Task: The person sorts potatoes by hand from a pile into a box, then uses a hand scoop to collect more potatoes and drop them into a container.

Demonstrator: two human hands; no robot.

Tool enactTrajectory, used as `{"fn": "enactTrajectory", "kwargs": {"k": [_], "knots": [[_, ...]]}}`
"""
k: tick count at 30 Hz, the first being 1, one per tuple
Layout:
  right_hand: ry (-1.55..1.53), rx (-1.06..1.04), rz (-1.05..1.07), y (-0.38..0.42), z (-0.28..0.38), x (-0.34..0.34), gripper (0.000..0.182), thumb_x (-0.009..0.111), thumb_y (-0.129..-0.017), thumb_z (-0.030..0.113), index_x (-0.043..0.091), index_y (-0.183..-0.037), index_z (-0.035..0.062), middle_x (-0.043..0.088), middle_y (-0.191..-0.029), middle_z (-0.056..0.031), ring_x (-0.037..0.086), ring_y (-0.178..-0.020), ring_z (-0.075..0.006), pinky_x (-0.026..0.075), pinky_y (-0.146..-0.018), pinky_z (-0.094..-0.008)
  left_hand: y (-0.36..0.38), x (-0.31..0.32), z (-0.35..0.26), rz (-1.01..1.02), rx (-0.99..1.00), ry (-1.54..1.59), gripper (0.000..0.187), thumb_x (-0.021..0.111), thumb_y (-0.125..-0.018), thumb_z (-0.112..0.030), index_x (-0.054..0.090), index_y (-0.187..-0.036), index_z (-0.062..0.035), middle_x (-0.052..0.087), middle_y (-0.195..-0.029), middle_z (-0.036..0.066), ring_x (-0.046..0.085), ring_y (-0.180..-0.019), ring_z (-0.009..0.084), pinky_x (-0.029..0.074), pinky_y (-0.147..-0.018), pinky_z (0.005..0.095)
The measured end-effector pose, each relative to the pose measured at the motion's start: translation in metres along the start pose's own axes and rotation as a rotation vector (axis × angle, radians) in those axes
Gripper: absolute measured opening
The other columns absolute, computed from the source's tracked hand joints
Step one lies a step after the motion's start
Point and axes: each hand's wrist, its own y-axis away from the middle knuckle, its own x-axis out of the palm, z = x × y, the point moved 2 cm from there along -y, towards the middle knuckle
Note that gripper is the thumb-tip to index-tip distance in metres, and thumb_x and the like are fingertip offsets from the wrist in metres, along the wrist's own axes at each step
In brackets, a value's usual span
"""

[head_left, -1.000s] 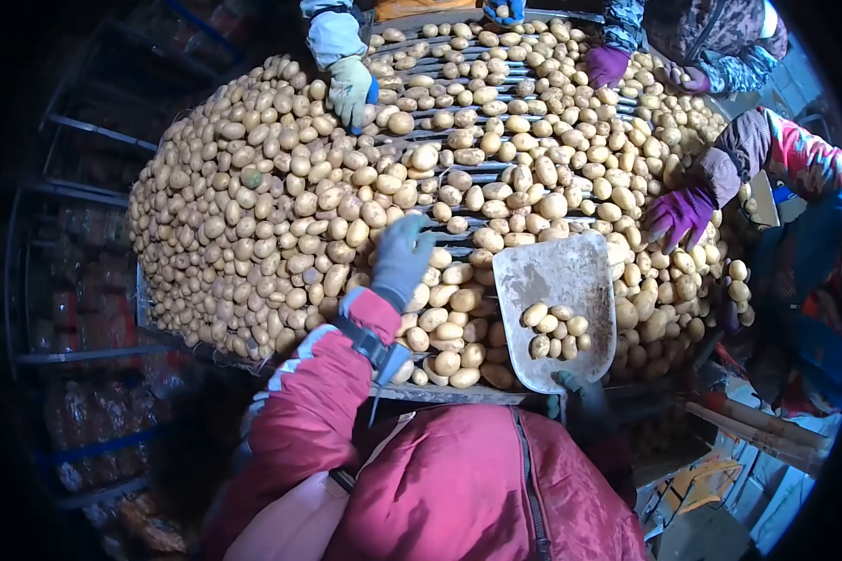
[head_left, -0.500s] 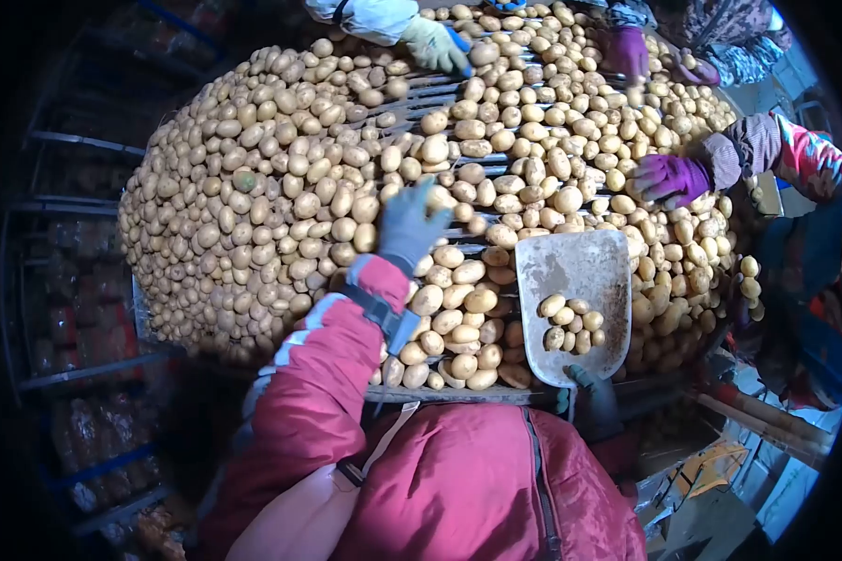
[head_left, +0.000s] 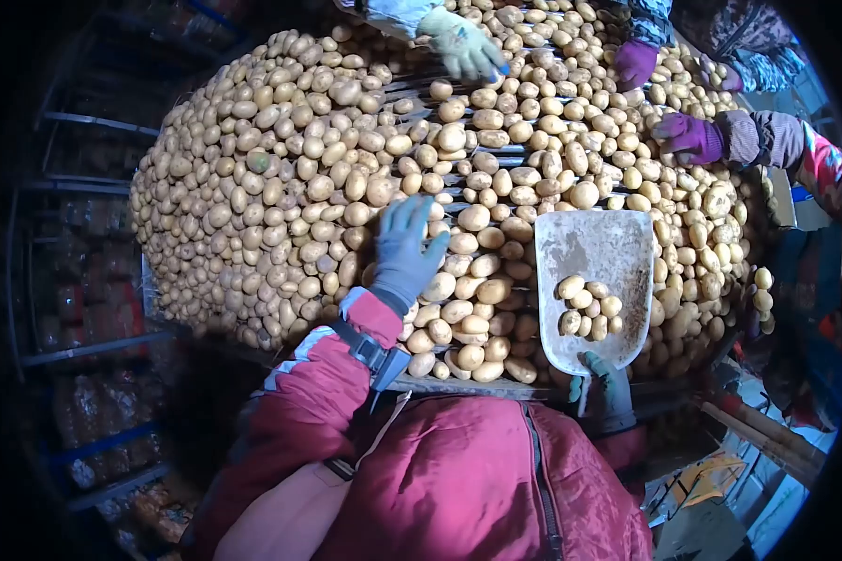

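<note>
A slatted sorting table (head_left: 421, 89) fills the centre and upper part of the frame, its metal bars showing as dark gaps between a dense heap of potatoes (head_left: 281, 187). The potatoes are pale yellow-brown, smooth-skinned and rounded to oval, piled highest toward the left of the frame. Down the dark left edge run blue metal rack bars (head_left: 84, 348) with netted sacks dimly seen behind them.

At lower centre, the person's red padded jacket (head_left: 458, 486) takes up the foreground. The left hand (head_left: 404, 251), in a grey glove, lies on the potatoes just left of centre with its fingers spread, gripping nothing. The right hand (head_left: 608, 388), in a dark glove, is wrapped around the handle of a scoop (head_left: 594, 257) at lower right of centre. The scoop is a flat, pale, dust-smeared blade with a squared far edge, resting on the pile, and a small cluster of potatoes sits in its lower half.

Along the top and upper right, co-workers' hands reach into the heap: a pale green glove (head_left: 463, 45) and purple gloves (head_left: 690, 136).
</note>
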Motion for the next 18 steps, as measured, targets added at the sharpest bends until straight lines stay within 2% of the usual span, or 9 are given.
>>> {"fn": "enactTrajectory", "kwargs": {"k": [2,3,5,7,9,11,13,15,18], "knots": [[0.012,0.066,0.042,-0.001,0.001,-0.004,0.025,0.062,-0.095,0.017,0.059,-0.112,-0.0016,0.064,-0.063,-0.0091,0.059,-0.045,-0.0206,0.047,-0.040,-0.0295,0.009,0.007,0.019,-0.026,-0.209,0.028,0.055,0.073,-0.088,-0.032,0.058,-0.135,-0.0074,0.059,-0.130,0.019,0.055,-0.120,0.0368,0.045,-0.105,0.0465],[0.026,0.056,0.064,0.001,0.004,-0.004,0.025,0.061,-0.095,0.017,0.060,-0.112,-0.0021,0.064,-0.063,-0.0094,0.059,-0.045,-0.0207,0.046,-0.040,-0.0295,0.010,0.007,0.015,-0.027,-0.205,0.026,0.055,0.073,-0.088,-0.032,0.058,-0.135,-0.0074,0.059,-0.130,0.019,0.055,-0.120,0.0368,0.045,-0.105,0.0465],[0.028,0.050,0.082,0.006,0.007,-0.005,0.025,0.061,-0.095,0.017,0.060,-0.111,-0.0025,0.064,-0.063,-0.0097,0.059,-0.045,-0.0208,0.046,-0.039,-0.0295,0.020,0.008,0.009,0.244,-0.557,0.240,0.063,0.075,-0.087,-0.034,0.054,-0.140,-0.0081,0.058,-0.131,0.019,0.052,-0.124,0.0375,0.043,-0.107,0.0480],[0.046,-0.018,0.079,0.009,0.014,-0.004,0.026,0.061,-0.095,0.017,0.059,-0.111,-0.0034,0.064,-0.062,-0.0097,0.059,-0.044,-0.0205,0.046,-0.038,-0.0297,0.032,0.017,-0.002,0.343,-0.491,0.155,0.069,0.077,-0.086,-0.036,0.051,-0.143,-0.0091,0.055,-0.133,0.019,0.049,-0.127,0.0388,0.041,-0.108,0.0493],[0.024,-0.010,0.081,0.003,0.010,-0.016,0.026,0.062,-0.095,0.016,0.058,-0.112,-0.0035,0.064,-0.064,-0.0101,0.060,-0.045,-0.0203,0.045,-0.038,-0.0299,0.045,0.028,-0.035,-0.007,-0.308,0.168,0.070,0.076,-0.085,-0.043,0.052,-0.142,-0.0104,0.051,-0.135,0.021,0.052,-0.119,0.0423,0.045,-0.103,0.0494],[0.013,0.010,0.086,-0.001,0.010,-0.026,0.027,0.062,-0.095,0.016,0.058,-0.113,-0.0036,0.065,-0.066,-0.0105,0.060,-0.045,-0.0201,0.045,-0.037,-0.0301,0.050,0.046,-0.062,0.081,-0.276,0.123,0.072,0.077,-0.083,-0.043,0.052,-0.142,-0.0107,0.050,-0.136,0.019,0.050,-0.122,0.0412,0.042,-0.105,0.0502],[-0.013,0.035,0.124,0.000,0.014,-0.031,0.030,0.062,-0.095,0.016,0.056,-0.116,-0.0038,0.066,-0.073,-0.0116,0.060,-0.047,-0.0199,0.046,-0.037,-0.0303,0.049,0.059,-0.086,0.069,-0.229,0.124,0.074,0.081,-0.081,-0.035,0.051,-0.145,-0.0121,0.051,-0.136,0.020,0.051,-0.123,0.0384,0.043,-0.105,0.0484],[-0.003,0.035,0.115,0.010,0.021,-0.029,0.030,0.062,-0.096,0.016,0.055,-0.118,-0.0037,0.067,-0.078,-0.0121,0.061,-0.048,-0.0194,0.046,-0.037,-0.0303,0.038,0.066,-0.111,0.146,-0.321,0.295,0.075,0.081,-0.080,-0.032,0.050,-0.145,-0.0117,0.050,-0.137,0.021,0.053,-0.123,0.0386,0.045,-0.105,0.0474],[0.034,0.006,0.087,0.014,0.033,-0.031,0.030,0.061,-0.096,0.016,0.055,-0.118,-0.0036,0.066,-0.076,-0.0113,0.060,-0.048,-0.0189,0.046,-0.038,-0.0303,0.020,0.086,-0.129,0.080,-0.354,0.369,0.076,0.080,-0.077,-0.026,0.049,-0.145,-0.0104,0.049,-0.137,0.021,0.053,-0.125,0.0393,0.047,-0.105,0.0457]]}}
